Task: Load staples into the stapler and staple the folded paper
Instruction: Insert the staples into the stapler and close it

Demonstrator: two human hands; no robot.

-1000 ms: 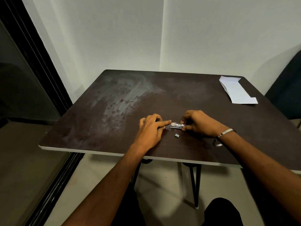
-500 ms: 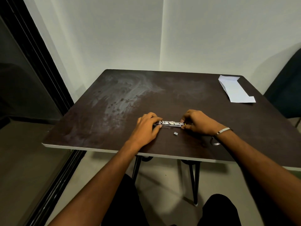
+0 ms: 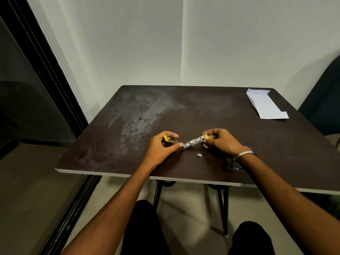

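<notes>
Dark brown desk, smudged grey across its left half, pale edge along the near side, black legs below. White wall behind, dark door frame at left, dark chair past the right edge. Person's knees in black at the bottom of view.

Folded paper lies flat at the far right corner of the desk, well apart from both hands.

Left hand near the middle of the near edge, fingers curled narrow around a small yellow-and-dark piece; cannot tell exactly what part it is. Its thumb tip touches the lower left end of the stapler.

Right hand just right of it, fingers pinched on the upper right end of the stapler, where a yellow tip shows. Silver bracelet on that wrist.

Stapler, metal, opened long and thin, tilted, spans between the two hands, left end low near the desk, right end raised.

Small block of staples lies loose on the desk just below the stapler, nearer the right hand, touching neither hand.
</notes>
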